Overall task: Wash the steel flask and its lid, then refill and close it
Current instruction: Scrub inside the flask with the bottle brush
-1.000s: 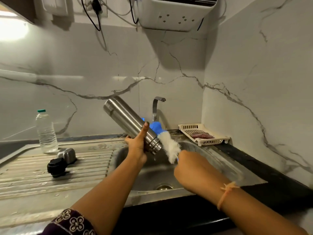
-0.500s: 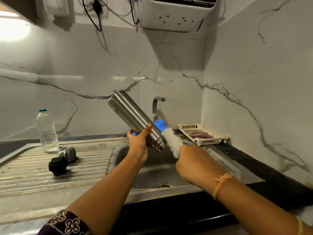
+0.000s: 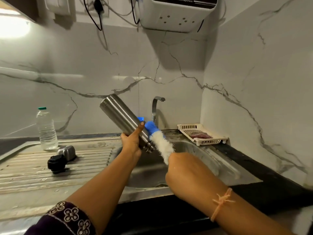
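Your left hand [image 3: 131, 143] grips the flask [image 3: 126, 122] near its open mouth, tilting it over the sink [image 3: 203, 160] with the base up to the far left and the mouth down. Your right hand [image 3: 182, 170] is closed on the brush [image 3: 160, 144], whose white bristles lie just right of the mouth, touching it. The lid [image 3: 56, 163] lies on the drainboard [image 3: 25, 177], left and well apart from both hands.

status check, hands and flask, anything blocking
Left hand grips steel flask, mouth tilted down over sink. Right hand holds bottle brush beside the mouth, outside. Lid parts on drainboard. Nothing blocking.
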The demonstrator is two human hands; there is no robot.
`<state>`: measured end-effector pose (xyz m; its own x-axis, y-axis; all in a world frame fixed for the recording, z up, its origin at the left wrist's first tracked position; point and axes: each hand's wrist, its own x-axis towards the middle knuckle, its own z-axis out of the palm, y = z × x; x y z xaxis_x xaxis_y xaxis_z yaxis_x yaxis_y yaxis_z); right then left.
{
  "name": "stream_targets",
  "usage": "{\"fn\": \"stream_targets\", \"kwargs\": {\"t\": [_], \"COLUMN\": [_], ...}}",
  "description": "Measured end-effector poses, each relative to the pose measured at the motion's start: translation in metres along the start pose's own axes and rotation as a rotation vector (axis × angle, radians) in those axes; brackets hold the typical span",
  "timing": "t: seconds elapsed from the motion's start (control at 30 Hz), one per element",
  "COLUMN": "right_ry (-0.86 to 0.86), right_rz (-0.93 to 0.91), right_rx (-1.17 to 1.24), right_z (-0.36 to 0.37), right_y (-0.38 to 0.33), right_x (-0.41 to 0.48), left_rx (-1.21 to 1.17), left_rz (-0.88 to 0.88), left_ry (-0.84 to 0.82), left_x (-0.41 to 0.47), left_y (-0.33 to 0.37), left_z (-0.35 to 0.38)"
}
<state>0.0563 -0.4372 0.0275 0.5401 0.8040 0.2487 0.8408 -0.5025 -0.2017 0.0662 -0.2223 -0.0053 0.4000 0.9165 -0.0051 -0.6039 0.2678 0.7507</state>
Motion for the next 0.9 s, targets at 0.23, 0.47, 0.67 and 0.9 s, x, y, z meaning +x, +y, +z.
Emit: {"fn": "stream_targets", "kwargs": {"t": [0.23,0.47,0.67,0.9], "right_ry": [0.024,0.039,-0.043,0.043], "right_rz": [0.092,-0.058,-0.065,-0.028], "right_rx": [0.035,-0.075,0.073,0.033], "right_z": [-0.007,0.004,-0.013,-0.012], "right_y": [0.001,-0.010,0.009,-0.004], "right_x": [0.014,-0.003,0.036,0.011], "left_rx": [-0.165,-0.129,-0.080,-0.036], "left_rz": [-0.068,-0.070,-0.102,-0.032], "left_ry": [-0.007,0.128,-0.169,-0.053], "left_x": [-0.010,-0.007,-0.015,-0.016], "left_y": [-0.011,-0.003,0.007,0.001], "left_z": [0.004,-0.002,-0.011,-0.006]}}
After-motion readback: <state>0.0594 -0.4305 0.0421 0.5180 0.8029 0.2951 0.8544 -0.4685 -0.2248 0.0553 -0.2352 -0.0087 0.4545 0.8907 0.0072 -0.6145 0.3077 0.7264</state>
